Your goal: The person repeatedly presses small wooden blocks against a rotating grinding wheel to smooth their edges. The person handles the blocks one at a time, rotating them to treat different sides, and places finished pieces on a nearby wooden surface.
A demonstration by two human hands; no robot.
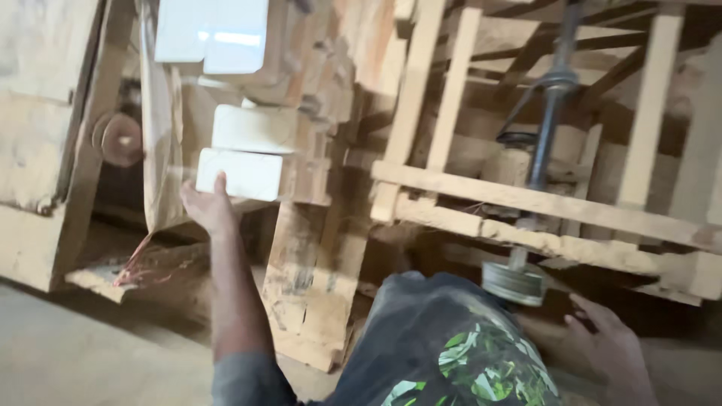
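A pale rectangular block (241, 174) is seen at the upper left, lying on its side at the bottom of a short stack, with a second pale block (254, 128) directly above it and a larger one (213, 30) higher up. The lowest block is met at its lower left corner by the left hand (208, 208), which is raised from below on an outstretched arm. The block lies above and to the right of the fingers; one fingertip (219, 179) is laid against its left end. The hand appears loosely open rather than closed round the block, though most of the fingers are blurred.

The blocks are backed by rough wooden boards (312, 271). To the right, a wooden frame (541, 203) is crossed by an upright metal shaft (545, 128) with a grooved pulley (513, 283) at its foot. The right hand (609, 349) is held low near the pulley, fingers spread and empty. A dark patterned garment (444, 346) fills the lower middle.
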